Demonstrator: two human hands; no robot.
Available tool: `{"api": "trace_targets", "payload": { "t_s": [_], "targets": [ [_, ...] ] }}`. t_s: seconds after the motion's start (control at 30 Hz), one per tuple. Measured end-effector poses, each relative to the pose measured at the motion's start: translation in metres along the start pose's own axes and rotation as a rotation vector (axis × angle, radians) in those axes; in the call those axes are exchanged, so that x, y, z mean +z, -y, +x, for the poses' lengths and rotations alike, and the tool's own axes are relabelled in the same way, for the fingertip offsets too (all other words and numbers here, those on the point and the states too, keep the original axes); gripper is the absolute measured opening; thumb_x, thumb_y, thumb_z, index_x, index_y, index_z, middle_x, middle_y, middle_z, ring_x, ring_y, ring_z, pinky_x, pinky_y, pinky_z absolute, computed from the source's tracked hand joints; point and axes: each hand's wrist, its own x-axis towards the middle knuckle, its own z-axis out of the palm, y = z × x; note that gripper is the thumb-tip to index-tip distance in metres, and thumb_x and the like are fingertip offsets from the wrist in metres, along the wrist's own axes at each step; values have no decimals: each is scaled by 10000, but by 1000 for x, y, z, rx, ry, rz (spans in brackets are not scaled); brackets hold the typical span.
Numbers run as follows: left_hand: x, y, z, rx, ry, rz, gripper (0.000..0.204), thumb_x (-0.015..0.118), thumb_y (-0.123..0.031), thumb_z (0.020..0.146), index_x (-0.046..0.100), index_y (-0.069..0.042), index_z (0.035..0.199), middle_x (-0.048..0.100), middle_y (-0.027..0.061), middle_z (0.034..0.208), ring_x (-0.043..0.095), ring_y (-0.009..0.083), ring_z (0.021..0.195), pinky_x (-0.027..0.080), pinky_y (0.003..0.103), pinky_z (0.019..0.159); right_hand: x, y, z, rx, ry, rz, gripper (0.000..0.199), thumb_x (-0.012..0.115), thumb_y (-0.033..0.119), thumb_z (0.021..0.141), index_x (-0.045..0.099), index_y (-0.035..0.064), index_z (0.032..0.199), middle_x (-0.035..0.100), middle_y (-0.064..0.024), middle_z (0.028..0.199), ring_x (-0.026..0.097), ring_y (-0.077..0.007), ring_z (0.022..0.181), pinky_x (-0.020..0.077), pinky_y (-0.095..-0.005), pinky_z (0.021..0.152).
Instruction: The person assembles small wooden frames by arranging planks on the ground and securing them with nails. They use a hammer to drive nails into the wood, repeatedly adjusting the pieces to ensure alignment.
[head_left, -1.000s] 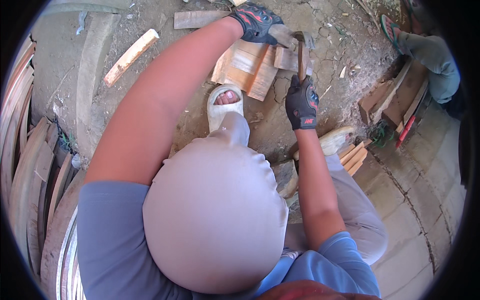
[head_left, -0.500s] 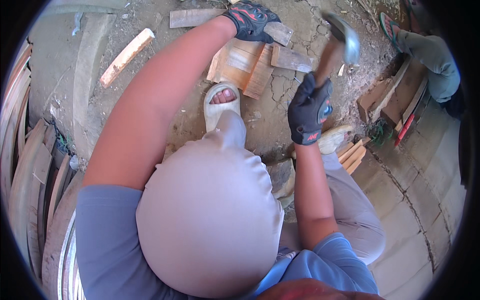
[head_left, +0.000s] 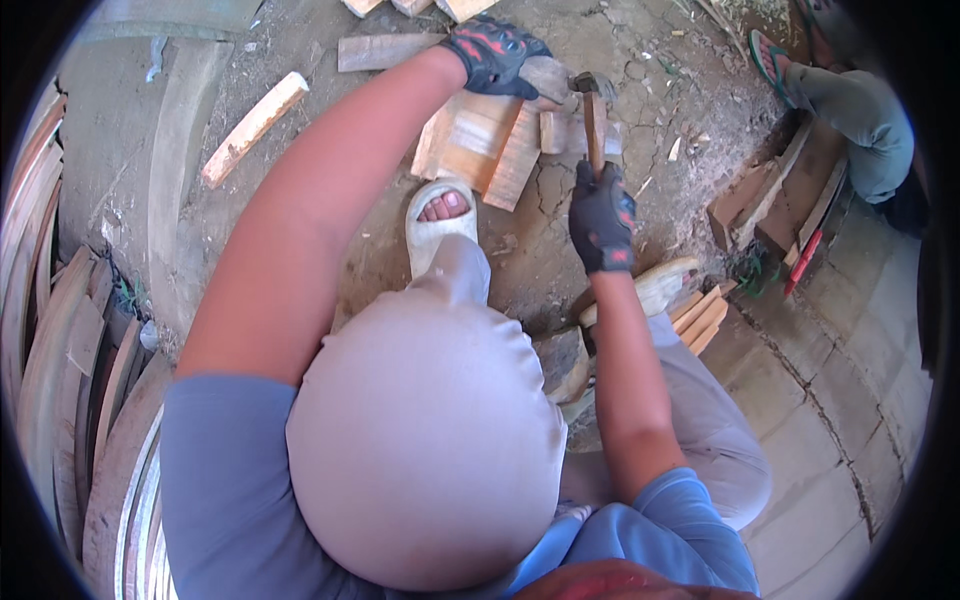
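Note:
My left hand [head_left: 492, 58], in a black glove with red marks, is closed around a short wooden block [head_left: 545, 78] at the top of the view. My right hand [head_left: 603, 222], also gloved, grips a hammer by its wooden handle [head_left: 595, 132]. The hammer head [head_left: 594, 84] is down beside the right end of that block; whether they touch I cannot tell. Below my left hand lie joined wooden boards [head_left: 482, 135], and another short block [head_left: 568, 135] rests to their right, partly behind the hammer handle.
A lone wood strip [head_left: 254, 130] and a plank [head_left: 385, 52] lie on the dirt. Curved boards [head_left: 60, 340] are stacked at far left. Timber pieces [head_left: 765, 195] and a red tool-like object [head_left: 803, 262] lie at right, near another person's leg [head_left: 858, 125]. My sandalled foot [head_left: 440, 215] is close to the boards.
The hammer has come down and left from its raised position to beside the held block. My left hand has shifted only slightly, still on the block.

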Motion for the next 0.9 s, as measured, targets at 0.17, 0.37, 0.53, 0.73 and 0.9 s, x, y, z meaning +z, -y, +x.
{"api": "trace_targets", "payload": {
  "t_s": [0.17, 0.37, 0.53, 0.73, 0.9],
  "targets": [
    [9, 11, 1, 16, -44, -57, 710, 743, -569, 940, 593, -216, 1537, 679, 143, 1468, 629, 358, 1379, 490, 491, 1176, -31, 17, -12, -165, -272, 249, 439, 510, 437, 1123, 631, 18, 1169, 734, -315, 997, 724, -519, 963, 560, -619, 825],
    [-6, 14, 8, -10, -32, 12, 710, 747, -556, 939, 594, -205, 1536, 670, 132, 1484, 618, 353, 1396, 485, 488, 1182, -27, 29, 1, -106, -37, 67, 389, 537, 381, 1107, 621, 17, 1216, 735, -307, 961, 726, -519, 916, 570, -597, 810],
    [-1, 3, 3, -45, 2, -26, 718, 727, -601, 947, 594, -214, 1537, 683, 133, 1464, 619, 366, 1391, 490, 494, 1179, -8, 8, -4, -159, -229, 126, 413, 532, 388, 1109, 620, 14, 1262, 733, -319, 1001, 727, -518, 925, 569, -602, 829],
    [-1, 0, -2, -24, -5, 55, 727, 737, -591, 934, 592, -217, 1540, 681, 140, 1467, 634, 367, 1370, 497, 493, 1173, -38, 40, -5, -85, -174, 135, 442, 503, 429, 1126, 643, 14, 1181, 730, -319, 1061, 716, -533, 967, 551, -622, 869],
    [-4, 0, 3, -11, 3, 23, 719, 752, -578, 924, 603, -217, 1528, 683, 130, 1466, 645, 355, 1363, 508, 493, 1159, 4, 10, 8, -75, -70, 41, 454, 517, 444, 1123, 633, 8, 1173, 727, -311, 1049, 710, -537, 929, 550, -622, 819]
  ]
}}
